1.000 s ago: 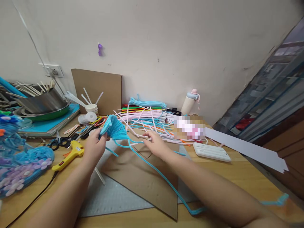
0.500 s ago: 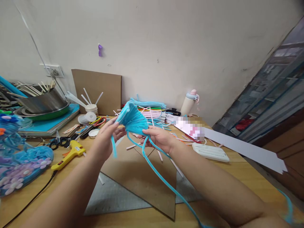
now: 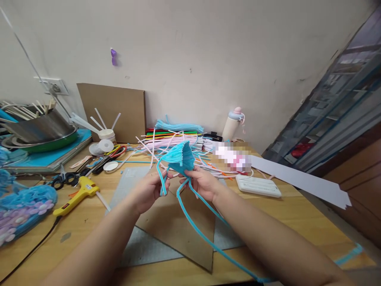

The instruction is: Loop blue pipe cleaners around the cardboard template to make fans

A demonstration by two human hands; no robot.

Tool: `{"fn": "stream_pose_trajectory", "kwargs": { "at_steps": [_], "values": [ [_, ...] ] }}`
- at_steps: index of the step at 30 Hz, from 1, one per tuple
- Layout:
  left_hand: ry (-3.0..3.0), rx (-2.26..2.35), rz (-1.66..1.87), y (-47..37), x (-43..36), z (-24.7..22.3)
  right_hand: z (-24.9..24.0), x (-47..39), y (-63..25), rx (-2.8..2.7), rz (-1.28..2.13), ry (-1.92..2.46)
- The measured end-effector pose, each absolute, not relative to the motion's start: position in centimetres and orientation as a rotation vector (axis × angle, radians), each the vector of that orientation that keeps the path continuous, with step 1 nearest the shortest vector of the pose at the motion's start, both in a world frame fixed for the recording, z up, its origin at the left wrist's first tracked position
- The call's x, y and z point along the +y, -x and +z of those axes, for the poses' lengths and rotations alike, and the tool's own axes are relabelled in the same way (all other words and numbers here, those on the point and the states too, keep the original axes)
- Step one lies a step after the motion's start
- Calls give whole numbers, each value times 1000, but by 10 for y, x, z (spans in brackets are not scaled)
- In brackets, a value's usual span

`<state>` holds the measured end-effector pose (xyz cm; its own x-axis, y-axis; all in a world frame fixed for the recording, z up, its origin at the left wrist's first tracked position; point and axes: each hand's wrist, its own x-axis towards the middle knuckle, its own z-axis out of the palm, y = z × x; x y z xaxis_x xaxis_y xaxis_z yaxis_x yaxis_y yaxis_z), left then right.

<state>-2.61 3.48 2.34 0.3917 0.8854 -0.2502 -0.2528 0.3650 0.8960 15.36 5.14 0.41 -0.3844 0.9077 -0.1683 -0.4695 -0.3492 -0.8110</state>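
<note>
A ribbed, fan-like piece made of blue pipe cleaners (image 3: 180,157) is held up over the middle of the table. My right hand (image 3: 204,182) pinches its lower right edge between thumb and fingers. A loose blue pipe cleaner strand (image 3: 160,174) bends down from the piece's left side, and my left hand (image 3: 151,190) has its fingers closed on it. From beneath the right hand, long blue pipe cleaner tails (image 3: 199,232) hang and trail toward the lower right. Below both hands lies a brown cardboard sheet (image 3: 184,226) over a grey mat (image 3: 149,246).
Behind the hands lies a heap of pipe cleaners (image 3: 175,137). To the left are a yellow glue gun (image 3: 80,194), black scissors (image 3: 64,178) and a flower-covered blue piece (image 3: 26,206). A white power strip (image 3: 258,186) and a bottle (image 3: 232,124) stand right.
The blue piece has been turned and lowered a little. My left hand has shifted from its upper left edge down to the loose strand. The camera view has swung slightly right.
</note>
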Motion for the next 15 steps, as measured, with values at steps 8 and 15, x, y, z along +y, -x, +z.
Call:
{"fn": "stream_pose_trajectory", "kwargs": {
  "at_steps": [8,15],
  "values": [
    [-982,1197,1034,64,57,25,20,57,-167,-1154,1869,935],
    [-1624,1219,929,69,57,63,49,61,-167,-1959,1731,1059]
  ]
}}
